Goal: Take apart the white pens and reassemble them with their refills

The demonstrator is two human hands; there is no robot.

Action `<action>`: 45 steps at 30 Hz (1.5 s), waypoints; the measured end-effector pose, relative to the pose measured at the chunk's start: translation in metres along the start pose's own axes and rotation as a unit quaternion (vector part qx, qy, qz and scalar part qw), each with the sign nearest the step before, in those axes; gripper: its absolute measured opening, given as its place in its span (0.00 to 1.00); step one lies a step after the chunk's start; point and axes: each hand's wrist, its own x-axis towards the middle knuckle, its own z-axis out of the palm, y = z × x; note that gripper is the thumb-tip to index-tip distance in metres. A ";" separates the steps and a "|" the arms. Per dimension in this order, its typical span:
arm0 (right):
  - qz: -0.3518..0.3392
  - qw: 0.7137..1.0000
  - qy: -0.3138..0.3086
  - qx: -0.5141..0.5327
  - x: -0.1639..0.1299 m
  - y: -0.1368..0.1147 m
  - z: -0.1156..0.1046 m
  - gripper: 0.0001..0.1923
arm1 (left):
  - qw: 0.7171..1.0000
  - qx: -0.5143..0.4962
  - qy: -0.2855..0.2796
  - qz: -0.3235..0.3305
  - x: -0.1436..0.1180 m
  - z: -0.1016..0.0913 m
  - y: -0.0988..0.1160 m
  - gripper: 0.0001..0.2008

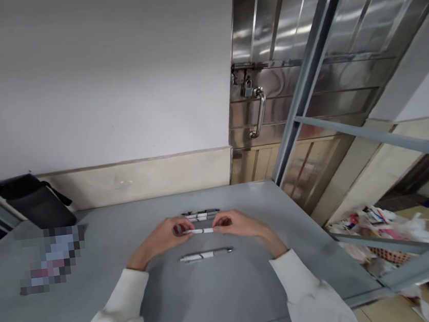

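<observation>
Between my two hands is a white pen [203, 230], held level just above the grey table [231, 304]. The fingertips of my left hand [170, 234] pinch its left end. At the right end, the thumb and fingers of my right hand [237, 223] are closed on the same pen. Behind it lie several pens [201, 217], dark and white, partly hidden by my hands. Closer to me, a white and silver pen [205, 255] rests crosswise on the table, apart from both hands.
At the back left stands a black case [35, 202] with a strap. A blurred-out object [53, 262] lies before it. Grey metal posts [306, 78] rise at the right corner, near a padlocked metal door [265, 62]. Bags and litter [389, 231] sit beyond the right edge.
</observation>
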 end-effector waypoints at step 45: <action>-0.025 0.995 -0.090 -0.042 0.002 -0.003 0.013 0.14 | 0.989 -0.012 -0.144 0.031 -0.013 -0.010 0.011 0.16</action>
